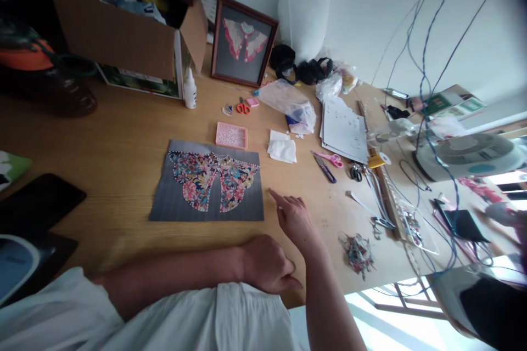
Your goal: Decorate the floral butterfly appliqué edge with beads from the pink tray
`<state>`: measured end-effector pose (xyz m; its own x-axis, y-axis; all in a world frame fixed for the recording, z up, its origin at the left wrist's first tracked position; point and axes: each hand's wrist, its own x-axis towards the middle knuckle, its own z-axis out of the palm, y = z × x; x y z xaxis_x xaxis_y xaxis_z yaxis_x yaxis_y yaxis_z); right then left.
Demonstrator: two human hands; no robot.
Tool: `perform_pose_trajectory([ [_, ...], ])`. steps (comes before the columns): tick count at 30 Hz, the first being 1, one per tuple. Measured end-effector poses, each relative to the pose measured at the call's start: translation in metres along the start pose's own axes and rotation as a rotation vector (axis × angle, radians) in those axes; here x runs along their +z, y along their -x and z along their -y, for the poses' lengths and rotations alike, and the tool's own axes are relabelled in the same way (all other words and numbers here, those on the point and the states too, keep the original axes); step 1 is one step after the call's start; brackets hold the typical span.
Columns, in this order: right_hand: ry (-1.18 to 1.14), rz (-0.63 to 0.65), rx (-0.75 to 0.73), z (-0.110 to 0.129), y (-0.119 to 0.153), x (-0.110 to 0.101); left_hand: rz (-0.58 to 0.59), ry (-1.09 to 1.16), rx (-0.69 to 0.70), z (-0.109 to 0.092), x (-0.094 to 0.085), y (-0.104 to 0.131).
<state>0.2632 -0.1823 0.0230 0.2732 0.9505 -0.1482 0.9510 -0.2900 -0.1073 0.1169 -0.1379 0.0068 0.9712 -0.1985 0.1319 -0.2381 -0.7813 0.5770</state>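
A grey cloth sheet (249, 214) lies flat on the table, bearing a floral fabric collar shape (197, 181) edged with white, bead-like dots. Just right of the sheet is my right hand (294, 219), its index finger stretched toward the sheet's right edge and the other fingers bent. A small white spot shows near its fingers; I cannot tell what it is. My left hand (267, 264) rests curled at the table's front edge, back up, with no object visible in it. Behind the sheet sits a pink tray (231, 135) of tiny pale pieces.
Orange-handled scissors (242, 106), a white squeeze bottle (190, 90) and a framed collar piece (244, 41) stand or lie farther back. To the right are white tissue (282, 148), pink scissors (331, 159), dark snips (325, 169), papers (343, 129) and thread scraps (358, 254). A phone (41, 203) lies left.
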Motion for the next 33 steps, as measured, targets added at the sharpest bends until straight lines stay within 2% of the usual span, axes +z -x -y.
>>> perform_pose_trajectory([
  [6, 0.070, 0.008, -0.004, 0.007, 0.000, 0.004, 0.019, -0.001, 0.003, 0.000, -0.001, 0.000],
  [10, -0.001, -0.001, -0.007, 0.005, -0.001, 0.000, 0.031, -0.009, 0.000, 0.000, -0.001, 0.000],
  [14, -0.120, -0.096, -0.009, -0.002, -0.005, -0.007, 0.027, -0.013, -0.008, 0.000, -0.003, -0.001],
  [17, -0.193, -0.181, -0.024, -0.005, -0.018, -0.016, 0.029, -0.013, -0.012, 0.000, -0.005, -0.001],
  [21, -0.255, -0.265, -0.043, 0.009, -0.059, -0.036, 0.037, -0.026, -0.004, -0.001, -0.006, 0.000],
  [26, -0.259, -0.259, -0.097, 0.045, -0.134, -0.057, 0.059, -0.065, 0.034, 0.003, 0.003, -0.004],
  [29, -0.217, -0.244, -0.154, 0.062, -0.172, -0.060, 0.077, -0.077, 0.046, 0.007, 0.011, -0.008],
  [33, -0.170, -0.198, -0.174, 0.072, -0.202, -0.052, 0.102, -0.067, 0.047, 0.013, 0.018, -0.011],
])
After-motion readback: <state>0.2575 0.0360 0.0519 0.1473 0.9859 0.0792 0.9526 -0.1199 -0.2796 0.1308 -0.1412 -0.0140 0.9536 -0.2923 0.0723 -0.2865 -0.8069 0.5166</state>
